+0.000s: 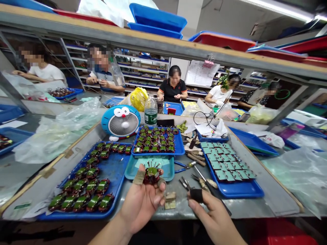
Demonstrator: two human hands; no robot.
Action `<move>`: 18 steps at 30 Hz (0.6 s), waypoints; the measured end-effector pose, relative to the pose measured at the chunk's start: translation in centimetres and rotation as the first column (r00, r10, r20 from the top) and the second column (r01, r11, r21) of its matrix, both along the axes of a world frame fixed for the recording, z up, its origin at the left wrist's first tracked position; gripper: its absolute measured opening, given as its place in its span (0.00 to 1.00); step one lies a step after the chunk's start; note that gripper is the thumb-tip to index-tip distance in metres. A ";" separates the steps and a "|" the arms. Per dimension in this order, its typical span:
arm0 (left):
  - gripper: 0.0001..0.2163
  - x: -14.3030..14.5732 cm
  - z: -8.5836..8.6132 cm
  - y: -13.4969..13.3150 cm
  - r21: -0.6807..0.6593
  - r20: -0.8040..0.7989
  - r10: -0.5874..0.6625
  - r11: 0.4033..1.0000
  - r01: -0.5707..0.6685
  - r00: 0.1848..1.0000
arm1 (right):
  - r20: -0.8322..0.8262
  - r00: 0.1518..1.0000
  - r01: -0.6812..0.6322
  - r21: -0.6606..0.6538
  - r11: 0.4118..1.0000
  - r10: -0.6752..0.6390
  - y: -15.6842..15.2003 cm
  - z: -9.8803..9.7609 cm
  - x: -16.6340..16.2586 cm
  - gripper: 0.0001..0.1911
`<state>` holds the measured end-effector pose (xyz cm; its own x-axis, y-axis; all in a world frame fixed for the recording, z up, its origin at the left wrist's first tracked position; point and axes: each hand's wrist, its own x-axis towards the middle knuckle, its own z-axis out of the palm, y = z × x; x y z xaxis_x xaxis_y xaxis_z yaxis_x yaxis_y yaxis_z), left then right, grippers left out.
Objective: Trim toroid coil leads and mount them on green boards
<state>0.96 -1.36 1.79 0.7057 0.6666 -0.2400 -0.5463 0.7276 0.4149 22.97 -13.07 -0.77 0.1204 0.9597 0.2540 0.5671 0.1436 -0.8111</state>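
Your left grip (141, 206) is nearly closed, thumb and fingers pinching a wound coil (152, 175) by its sides. The coil has green tape over copper-coloured windings, with thin pins sticking up, and it sits at your fingertips, just over the near edge of a teal tray (166, 173). A tan wrap covers your left thumb (139, 177), and a grey wrap covers the finger opposite it.

Your right grip (214, 216) is half curled, with a black band (196, 195) around the forefinger. A long steel tool with a dark handle (211, 185) runs right beside it, but you can't tell from here whether that hand has hold of it. Small pliers (185, 183) lie on the bench (270, 200) just left of that tool.

To your left, a large blue tray (116, 172) holds rows of finished-looking green coils. Another blue tray (158, 152) beyond the teal one holds more, and a blue tray on your right (236, 193) carries neat rows of green-topped pieces. A small fan with a cartoon blue cat face (121, 122) stands past the trays, next to a water bottle with a green label (150, 111); its writing is too small to read.
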 end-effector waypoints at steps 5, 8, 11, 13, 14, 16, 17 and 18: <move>0.27 0.0 0.5 -1.0 0.012 -0.054 0.068 0.998 -0.068 0.996 | -0.113 0.993 0.042 -0.023 0.999 -0.045 -0.2 -1.1 0.5 0.15; 0.25 -0.6 0.8 -2.4 0.163 -0.140 0.152 0.978 -0.128 0.979 | -0.161 0.987 -0.033 -0.064 0.997 0.022 -0.4 -1.7 0.8 0.17; 0.25 -1.6 1.2 -3.9 0.420 -0.267 0.224 0.902 -0.096 0.937 | -0.212 0.974 -0.093 -0.061 0.994 0.078 -0.5 -2.3 0.6 0.19; 0.26 -2.3 1.5 -4.7 0.556 -0.387 0.266 0.831 -0.006 0.883 | -0.262 0.962 -0.095 -0.049 0.994 0.079 -0.6 -2.8 0.2 0.21; 0.26 -2.6 1.6 -4.9 0.594 -0.446 0.290 0.804 0.037 0.847 | -0.295 0.951 -0.108 -0.049 0.993 0.089 -0.7 -3.1 0.0 0.22; 0.27 -2.9 1.5 -5.1 0.600 -0.530 0.353 0.798 0.047 0.771 | -0.363 0.925 -0.148 -0.065 0.987 0.115 -0.9 -4.0 -0.5 0.25; 0.30 -2.9 1.3 -5.0 0.589 -0.561 0.380 0.808 0.031 0.736 | -0.393 0.912 -0.164 -0.081 0.983 0.120 -1.0 -4.5 -0.6 0.26; 0.33 -2.8 1.0 -4.9 0.581 -0.588 0.411 0.814 0.011 0.696 | -0.419 0.901 -0.168 -0.102 0.980 0.111 -1.2 -5.0 -0.7 0.28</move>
